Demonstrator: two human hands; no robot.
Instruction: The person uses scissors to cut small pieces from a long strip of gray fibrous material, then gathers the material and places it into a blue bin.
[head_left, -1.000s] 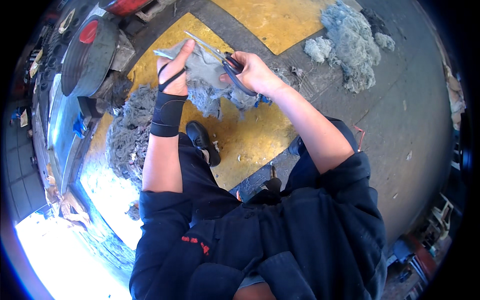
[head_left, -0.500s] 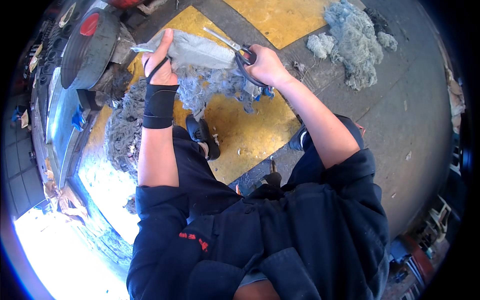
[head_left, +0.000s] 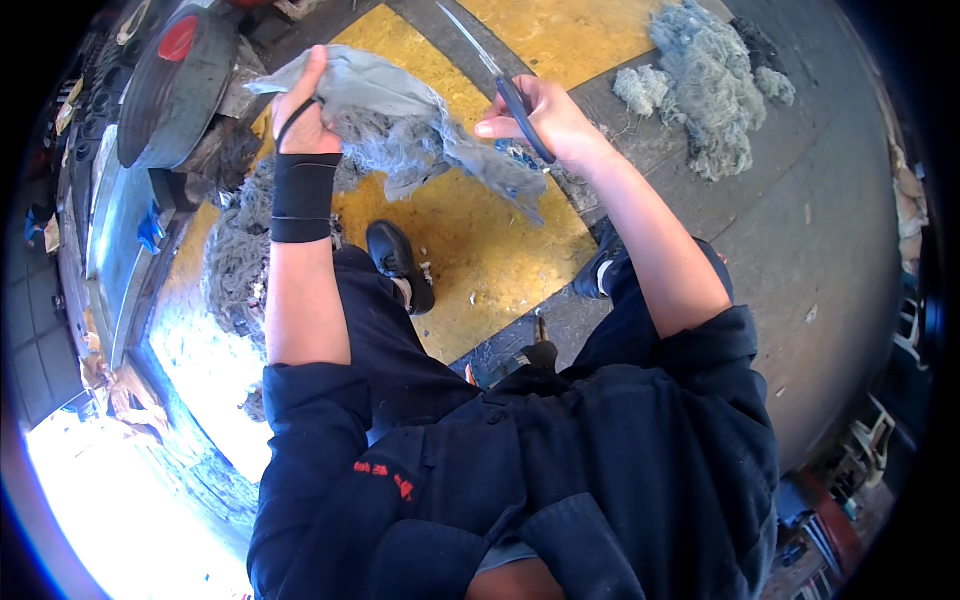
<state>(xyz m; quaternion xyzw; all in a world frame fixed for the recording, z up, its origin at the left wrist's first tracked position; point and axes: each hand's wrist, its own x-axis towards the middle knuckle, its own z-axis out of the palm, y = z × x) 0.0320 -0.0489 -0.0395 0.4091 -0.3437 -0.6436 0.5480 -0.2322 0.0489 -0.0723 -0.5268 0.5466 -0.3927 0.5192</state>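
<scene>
A frayed piece of grey cloth [head_left: 375,80] hangs from my left hand [head_left: 303,118], its edge pinched by the thumb; a black wrist wrap [head_left: 305,198] covers that wrist. The cloth's ragged lower part droops to the right in loose threads. My right hand [head_left: 548,118] grips dark-handled scissors [head_left: 514,96], their blades pointing up and away to the far left. The scissors stand apart from the cloth, just right of its edge. Part of the left fingers is hidden behind the cloth.
Grey shredded fibre [head_left: 238,270] is heaped on the left of the yellow floor mat [head_left: 480,270]. Another heap of pale blue-grey fibre [head_left: 712,95] sits at the far right. A round dark drum-like part [head_left: 170,105] with a red spot stands at the far left.
My right hand has turned the scissors more upright and drawn them away from the cloth. The cloth's right end has dropped and hangs loose. My left hand has shifted slightly left.
</scene>
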